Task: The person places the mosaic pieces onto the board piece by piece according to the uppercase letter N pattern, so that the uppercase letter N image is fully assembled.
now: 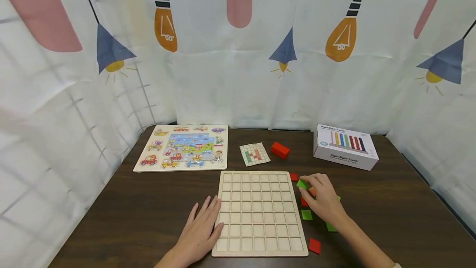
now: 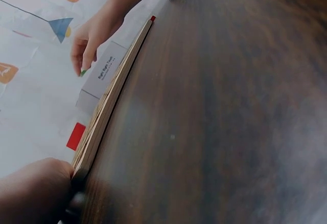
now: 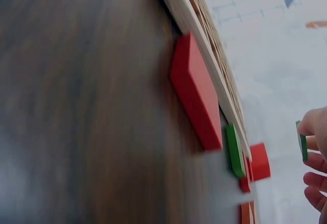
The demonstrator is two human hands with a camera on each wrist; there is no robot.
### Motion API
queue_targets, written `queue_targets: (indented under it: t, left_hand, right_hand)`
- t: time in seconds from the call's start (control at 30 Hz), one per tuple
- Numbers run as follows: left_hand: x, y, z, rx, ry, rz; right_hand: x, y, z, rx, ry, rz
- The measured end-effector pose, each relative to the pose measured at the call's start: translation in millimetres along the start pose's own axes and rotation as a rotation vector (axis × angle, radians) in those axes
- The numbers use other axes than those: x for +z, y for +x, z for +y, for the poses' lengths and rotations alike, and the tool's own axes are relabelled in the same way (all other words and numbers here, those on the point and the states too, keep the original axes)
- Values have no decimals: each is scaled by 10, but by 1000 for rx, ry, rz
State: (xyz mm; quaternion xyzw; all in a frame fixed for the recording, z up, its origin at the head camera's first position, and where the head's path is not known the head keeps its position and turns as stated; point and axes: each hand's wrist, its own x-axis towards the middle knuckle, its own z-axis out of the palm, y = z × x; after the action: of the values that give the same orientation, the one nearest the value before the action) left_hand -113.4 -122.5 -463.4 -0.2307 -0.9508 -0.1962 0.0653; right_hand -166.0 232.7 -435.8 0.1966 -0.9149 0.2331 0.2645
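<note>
A green square tile point(image 1: 302, 184) is pinched between the thumb and fingertips of my right hand point(image 1: 322, 197), above the right side of a wooden grid board point(image 1: 257, 206). In the right wrist view the held tile point(image 3: 302, 141) stands on edge, clear of the table. My left hand point(image 1: 198, 230) rests at the board's left edge with its fingers straight. Loose tiles lie right of the board: a red one point(image 1: 314, 246) near its lower corner, a green one point(image 1: 306, 214), another red one point(image 1: 293, 177) and several more partly hidden under my right hand.
Behind the board lie a pattern card point(image 1: 255, 154) and a red block point(image 1: 280, 150). A white box point(image 1: 346, 147) stands at the back right. A picture puzzle board point(image 1: 158, 153) lies at the back left. A printed curtain point(image 1: 238, 77) hangs behind the dark table point(image 1: 122, 218).
</note>
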Motion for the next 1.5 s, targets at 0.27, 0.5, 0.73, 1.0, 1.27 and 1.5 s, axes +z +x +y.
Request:
queue_targets:
  t: [0.27, 0.5, 0.73, 1.0, 1.27, 1.5]
  left_hand:
    - [-22, 1, 28, 34, 1, -24]
    - [-71, 5, -19, 46, 2, -80]
    - [-221, 62, -103, 35, -20, -204]
    - [-293, 168, -166, 90, -5, -233]
    - [-245, 228, -251, 89, -48, -214]
    - [-156, 249, -308, 82, -98, -179]
  right_hand:
    - [107, 66, -169, -71, 61, -28]
    - [246, 138, -344, -143, 114, -36]
    - [354, 216, -511, -197, 154, -67]
    - [447, 269, -637, -209, 180, -70]
    - [550, 321, -721, -196, 214, -115]
    - [675, 389, -786, -210, 236, -136]
